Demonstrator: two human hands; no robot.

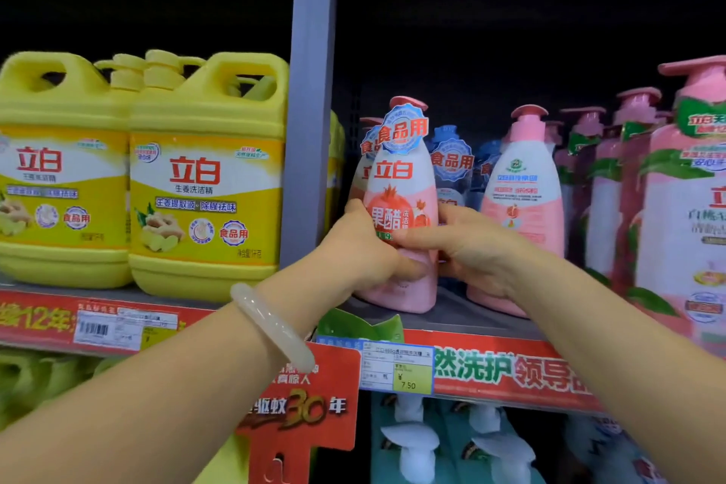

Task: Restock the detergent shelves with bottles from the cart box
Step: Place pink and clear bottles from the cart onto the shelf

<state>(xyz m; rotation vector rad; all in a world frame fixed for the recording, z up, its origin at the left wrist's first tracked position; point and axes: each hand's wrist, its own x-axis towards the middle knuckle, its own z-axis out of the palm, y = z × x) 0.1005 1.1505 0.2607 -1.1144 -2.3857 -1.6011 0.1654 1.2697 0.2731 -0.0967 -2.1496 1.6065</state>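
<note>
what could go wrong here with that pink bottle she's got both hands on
The pink pomegranate bottle stands near the shelf edge, so a slip of the left hand or right hand might tip it off. The neighbouring pink pump bottle stands close beside the right hand and could get knocked. The round collar tag may snag on the bottles behind.

Two bare forearms reach forward and upward from the bottom corners, converging near the centre. The left hand (363, 248) curls its fingers inward, thumb pointing right, with a pale bangle (271, 326) around the wrist. The right hand (467, 244) lies close beside it, fingers stretched leftward and slightly curled, gripping.
</note>
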